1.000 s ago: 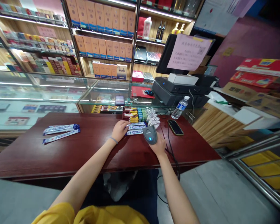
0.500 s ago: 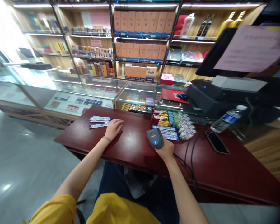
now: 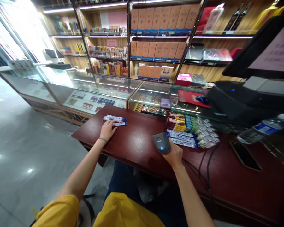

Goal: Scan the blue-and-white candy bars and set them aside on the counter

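Observation:
My right hand (image 3: pixel 175 155) is closed round the handle of a dark grey barcode scanner (image 3: pixel 162 143), which has a lit blue light on top. Its cable trails over the dark red table. My left hand (image 3: pixel 108 130) lies at the near edge of a small group of slim blue-and-white packets (image 3: pixel 114 118), thumb apart from the fingers. Its fingertips touch or cover the end of the nearest packet; any grip cannot be made out. More blue-and-white packets (image 3: pixel 182 138) lie in a row just right of the scanner.
Behind that row stand yellow-and-red packets (image 3: pixel 176 121), green packets (image 3: pixel 190 124) and clear-wrapped items (image 3: pixel 207 134). Farther right are a phone (image 3: pixel 245 155), a water bottle (image 3: pixel 262 128) and a black monitor (image 3: pixel 257 47). A glass display counter (image 3: pixel 104 85) runs behind the table (image 3: pixel 134 142).
My left hand has moved left across the table, from beside the packets to the nearest one. My right hand still holds the scanner. The view has turned left.

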Action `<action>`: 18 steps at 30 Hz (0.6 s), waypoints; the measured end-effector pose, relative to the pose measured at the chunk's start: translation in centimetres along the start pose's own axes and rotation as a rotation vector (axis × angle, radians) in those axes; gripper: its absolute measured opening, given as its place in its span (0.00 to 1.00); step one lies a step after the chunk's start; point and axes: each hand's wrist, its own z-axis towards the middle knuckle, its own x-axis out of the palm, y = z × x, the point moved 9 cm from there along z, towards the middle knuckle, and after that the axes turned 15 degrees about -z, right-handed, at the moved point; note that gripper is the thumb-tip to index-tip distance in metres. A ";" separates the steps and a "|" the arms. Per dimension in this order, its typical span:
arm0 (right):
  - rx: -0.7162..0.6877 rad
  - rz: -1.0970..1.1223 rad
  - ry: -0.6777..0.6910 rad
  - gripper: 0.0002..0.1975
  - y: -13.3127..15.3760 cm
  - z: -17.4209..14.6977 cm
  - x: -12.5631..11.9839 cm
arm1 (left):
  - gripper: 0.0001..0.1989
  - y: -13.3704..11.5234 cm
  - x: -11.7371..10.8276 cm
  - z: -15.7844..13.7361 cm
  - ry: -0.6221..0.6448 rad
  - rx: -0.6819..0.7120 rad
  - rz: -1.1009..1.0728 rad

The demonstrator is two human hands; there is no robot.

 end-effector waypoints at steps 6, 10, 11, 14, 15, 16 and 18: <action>-0.048 -0.011 -0.004 0.15 0.6 0.0 -0.3 | 0.17 1.0 1.1 0.1 0.035 -0.065 0.131; -0.045 -0.001 -0.002 0.15 0.6 -0.1 -0.3 | 0.16 0.8 1.6 0.0 0.079 -0.016 0.087; -0.039 0.003 0.000 0.15 0.5 -0.1 -0.3 | 0.16 0.7 1.6 0.0 0.087 -0.005 0.082; -0.018 0.013 0.008 0.16 0.2 -0.2 -0.2 | 0.16 0.3 1.5 -0.1 0.090 -0.001 0.105; -0.008 0.015 0.013 0.16 0.1 -0.3 -0.1 | 0.17 0.1 1.4 -0.1 0.085 -0.006 0.119; 0.003 0.018 0.021 0.16 -0.1 -0.3 0.0 | 0.17 -0.1 1.3 -0.2 0.083 -0.012 0.132; 0.023 0.026 0.040 0.16 -0.4 -0.4 0.2 | 0.17 -0.8 1.2 -0.3 0.088 -0.022 0.134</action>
